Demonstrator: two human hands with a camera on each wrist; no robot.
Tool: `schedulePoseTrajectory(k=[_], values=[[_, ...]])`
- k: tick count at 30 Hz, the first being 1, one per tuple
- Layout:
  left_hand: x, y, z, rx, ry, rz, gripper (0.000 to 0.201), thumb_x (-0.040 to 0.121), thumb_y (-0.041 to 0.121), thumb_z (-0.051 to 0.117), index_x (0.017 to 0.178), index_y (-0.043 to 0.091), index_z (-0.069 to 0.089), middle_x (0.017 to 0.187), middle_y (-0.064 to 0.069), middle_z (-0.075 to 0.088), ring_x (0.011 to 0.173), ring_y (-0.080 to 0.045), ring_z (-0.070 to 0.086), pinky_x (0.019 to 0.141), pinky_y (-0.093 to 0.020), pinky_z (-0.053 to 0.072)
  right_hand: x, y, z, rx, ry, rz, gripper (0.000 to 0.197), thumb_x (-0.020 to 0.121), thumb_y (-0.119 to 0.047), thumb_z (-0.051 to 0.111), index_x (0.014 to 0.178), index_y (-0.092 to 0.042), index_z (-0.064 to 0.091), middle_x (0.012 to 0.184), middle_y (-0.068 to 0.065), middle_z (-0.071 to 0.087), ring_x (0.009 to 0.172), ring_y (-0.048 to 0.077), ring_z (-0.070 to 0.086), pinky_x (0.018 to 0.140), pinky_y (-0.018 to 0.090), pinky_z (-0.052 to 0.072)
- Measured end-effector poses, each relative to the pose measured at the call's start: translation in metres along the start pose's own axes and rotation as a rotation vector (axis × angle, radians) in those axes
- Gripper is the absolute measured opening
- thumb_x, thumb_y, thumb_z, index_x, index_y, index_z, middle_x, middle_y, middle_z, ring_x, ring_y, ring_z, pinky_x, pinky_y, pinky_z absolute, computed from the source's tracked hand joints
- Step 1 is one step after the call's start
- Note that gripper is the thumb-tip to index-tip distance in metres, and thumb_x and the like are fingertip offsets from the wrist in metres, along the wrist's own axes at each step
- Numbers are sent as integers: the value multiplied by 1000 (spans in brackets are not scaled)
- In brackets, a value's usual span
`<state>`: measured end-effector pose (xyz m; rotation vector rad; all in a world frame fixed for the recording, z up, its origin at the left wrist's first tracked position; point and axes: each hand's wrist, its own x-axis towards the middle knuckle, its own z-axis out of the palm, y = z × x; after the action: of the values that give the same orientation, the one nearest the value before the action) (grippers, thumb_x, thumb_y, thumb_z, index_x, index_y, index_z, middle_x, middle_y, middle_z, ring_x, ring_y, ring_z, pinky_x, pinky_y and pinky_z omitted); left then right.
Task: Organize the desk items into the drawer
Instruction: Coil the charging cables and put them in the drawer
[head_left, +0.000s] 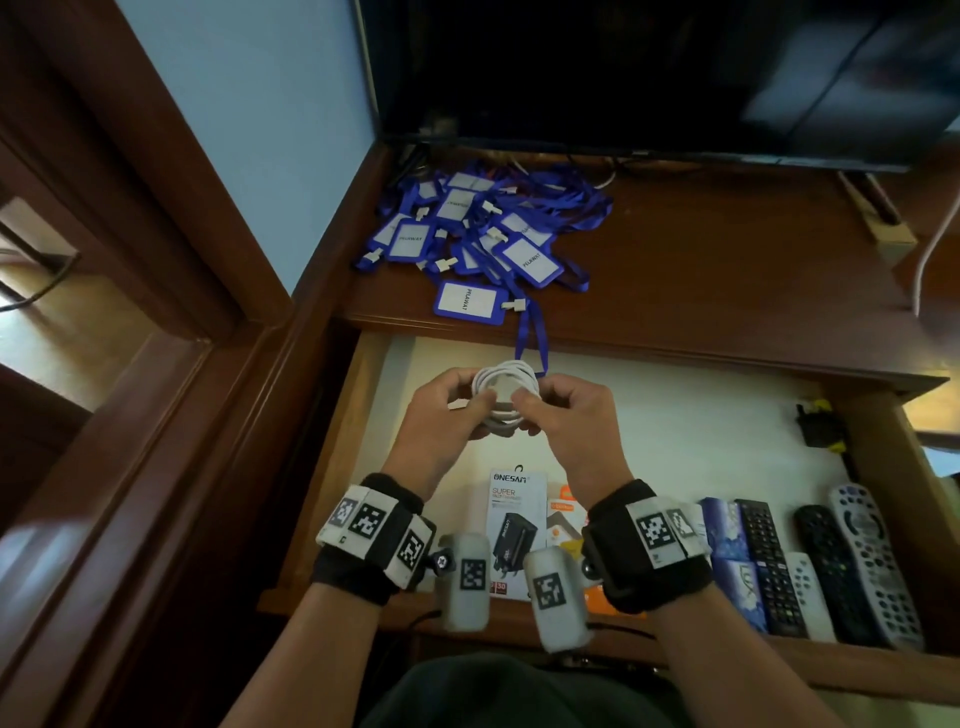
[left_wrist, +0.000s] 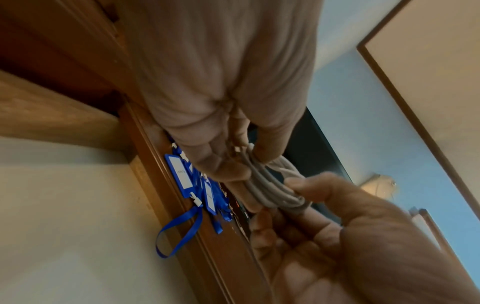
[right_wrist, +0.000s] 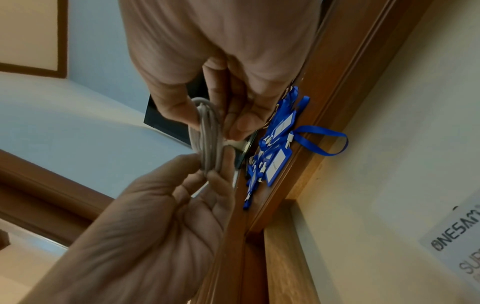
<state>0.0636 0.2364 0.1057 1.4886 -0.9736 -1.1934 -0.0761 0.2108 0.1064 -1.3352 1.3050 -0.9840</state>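
Note:
A coiled white cable (head_left: 503, 378) is held up over the open drawer (head_left: 675, 441) by both hands. My left hand (head_left: 467, 402) pinches the coil's left side, thumb on top. My right hand (head_left: 535, 410) pinches its right side. The left wrist view shows the left hand (left_wrist: 223, 162) gripping the cable strands (left_wrist: 270, 189), with the right hand (left_wrist: 311, 205) below. In the right wrist view the right hand (right_wrist: 233, 115) holds the coil (right_wrist: 207, 139) from above and the left hand (right_wrist: 182, 195) from below. A pile of blue badge holders with lanyards (head_left: 467, 234) lies on the desk.
The drawer's front holds a charger box (head_left: 514, 519), an orange packet (head_left: 566, 525), blue boxes (head_left: 727, 545) and several remotes (head_left: 831, 561). A black plug (head_left: 821, 426) sits at its right wall. One lanyard loop (head_left: 535, 338) hangs over the desk edge. A dark screen (head_left: 623, 78) stands behind.

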Motion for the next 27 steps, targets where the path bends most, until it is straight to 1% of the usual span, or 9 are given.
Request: schedulePoseTrajectory(k=[2, 5, 8, 10, 14, 16, 20, 24, 27], values=[[-2, 0, 1, -46, -14, -31, 13, 92, 13, 61, 104, 14, 65, 104, -7, 68, 75, -8, 67, 64, -17, 52, 1, 0, 0, 57, 4, 39, 5, 82, -6, 69, 82, -2, 72, 74, 21, 66, 62, 19, 56, 62, 34, 51], [-4, 1, 3, -72, -14, -57, 14, 90, 15, 64, 104, 15, 67, 99, -6, 70, 77, -10, 67, 65, -18, 52, 3, 1, 0, 168, 14, 118, 7, 82, -2, 68, 87, 0, 73, 83, 26, 67, 68, 23, 57, 64, 30, 52], [-1, 0, 2, -53, 13, -68, 12, 89, 11, 64, 96, 19, 70, 95, -4, 71, 80, -12, 65, 65, -18, 51, 3, 1, -1, 268, -7, 184, 8, 82, 0, 67, 86, 5, 72, 87, 32, 64, 73, 29, 56, 69, 35, 48], [1, 0, -1, -30, 5, -74, 14, 89, 8, 63, 92, 20, 71, 91, -3, 69, 79, -13, 62, 64, -19, 52, 4, 0, -2, 327, -45, 224, 9, 80, 3, 66, 85, 10, 69, 84, 35, 61, 73, 31, 54, 70, 39, 46], [2, 1, -1, 6, 7, -91, 21, 88, 0, 61, 88, 18, 71, 85, -6, 68, 76, -18, 57, 69, -27, 51, 5, 0, -2, 418, -100, 285, 10, 78, 14, 58, 77, 7, 65, 72, 18, 62, 68, 29, 57, 70, 38, 49], [4, 0, -1, 22, -1, -111, 23, 87, -3, 61, 84, 17, 72, 80, -8, 68, 74, -19, 54, 70, -29, 48, 5, 1, -1, 433, -120, 310, 12, 79, 15, 55, 80, 7, 64, 72, 15, 63, 67, 25, 58, 69, 36, 50], [7, 5, 1, 57, -31, -137, 24, 89, -4, 58, 83, 16, 71, 67, 3, 67, 65, -10, 52, 64, -22, 45, 7, 1, -8, 315, -141, 280, 14, 78, 11, 56, 87, 11, 67, 73, 18, 60, 67, 25, 52, 61, 32, 43], [1, 12, 19, 63, -48, -135, 23, 89, -4, 57, 85, 14, 71, 69, 1, 67, 62, -9, 52, 62, -21, 45, 12, -6, -29, 159, -147, 187, 13, 72, 12, 56, 67, 6, 66, 62, 15, 55, 59, 23, 47, 51, 28, 39], [2, 19, 38, 112, 24, -45, 18, 86, -6, 61, 87, 10, 70, 71, 1, 66, 55, 0, 56, 52, -10, 41, 15, -8, -40, 161, -101, 155, 4, 63, 6, 61, 63, 9, 64, 59, 16, 50, 57, 22, 41, 50, 28, 34]])
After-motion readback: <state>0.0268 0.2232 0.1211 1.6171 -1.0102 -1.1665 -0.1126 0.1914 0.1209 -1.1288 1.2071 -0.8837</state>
